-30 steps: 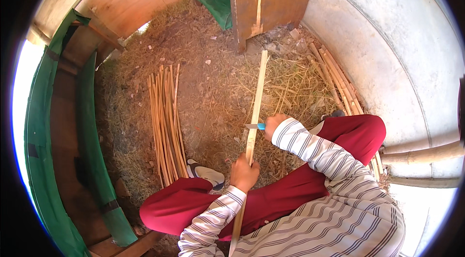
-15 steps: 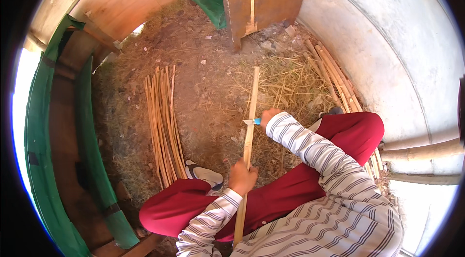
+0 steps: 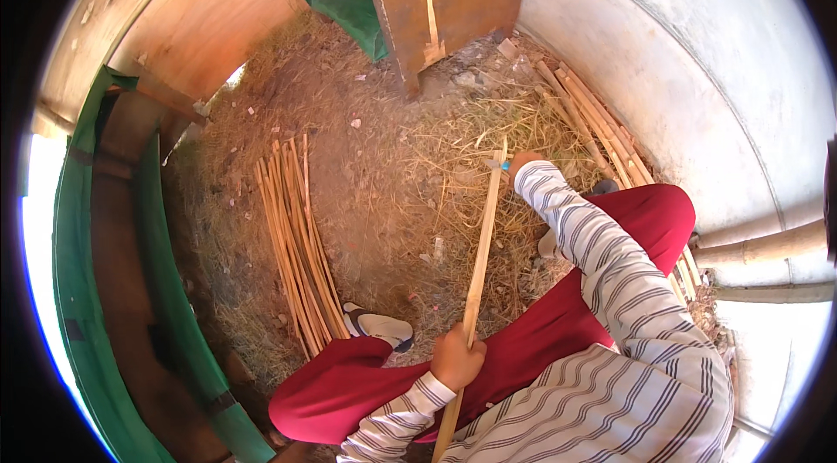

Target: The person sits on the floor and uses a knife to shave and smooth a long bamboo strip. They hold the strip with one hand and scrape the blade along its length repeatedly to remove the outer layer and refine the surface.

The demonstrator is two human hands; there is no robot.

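My left hand [image 3: 458,359] is wrapped round the lower part of a long pale bamboo strip [image 3: 483,258]. The strip slants from my lap up and away toward the straw. Near its far end, my right hand [image 3: 522,163] grips a small knife [image 3: 506,166] with a light blue handle. The blade lies across the strip, and a thin pointed sliver stands out just beyond it. Most of the knife's handle is hidden in my fist.
A bundle of thin bamboo strips [image 3: 299,245] lies on the earth to the left, beside my shod foot [image 3: 381,329]. Longer bamboo poles [image 3: 602,123] rest along the pale right wall [image 3: 663,53]. Pale shavings [image 3: 471,127] litter the ground ahead. A brown wooden panel [image 3: 462,1] stands at the back.
My right hand has pushed the knife away along the strip to near its far end. The strip now leans more to the right, and my left hand sits slightly lower and farther right.
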